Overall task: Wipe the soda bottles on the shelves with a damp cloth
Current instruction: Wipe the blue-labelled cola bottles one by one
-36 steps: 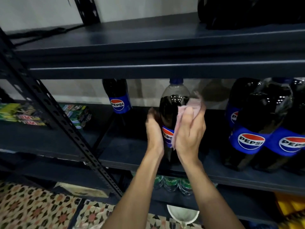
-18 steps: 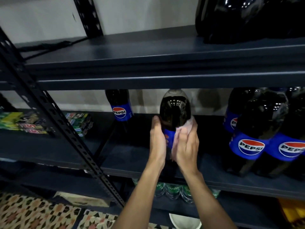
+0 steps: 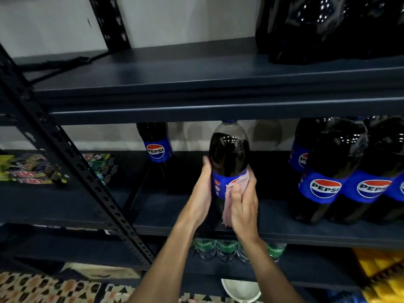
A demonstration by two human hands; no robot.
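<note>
A person's two bare arms reach into a dark metal rack where a large Pepsi bottle (image 3: 228, 154) stands upright on the middle shelf (image 3: 153, 206), its blue cap just under the upper shelf (image 3: 175, 79). The left hand (image 3: 202, 193) grasps the bottle's left side at the level of the blue label, fingers wrapped out of sight behind it. The right hand (image 3: 244, 206) clasps a pink cloth (image 3: 227, 213) against the label's right side, the thumb lying over the cloth and a fold of it hanging below the palm. A second Pepsi bottle (image 3: 156, 145) stands farther back to the left, well apart, and a cluster of Pepsi bottles (image 3: 332, 171) fills the same shelf to the right. More dark bottles (image 3: 328, 29) sit on the upper shelf. Snack packs (image 3: 32, 171) lie on a neighbouring shelf to the left, beyond a perforated steel post (image 3: 76, 162). Below, green-labelled bottles (image 3: 227, 248) line a lower shelf, yellow packs (image 3: 380, 270) lie to the right, and a white bowl (image 3: 240, 289) sits near a patterned tile floor (image 3: 43, 287)
</note>
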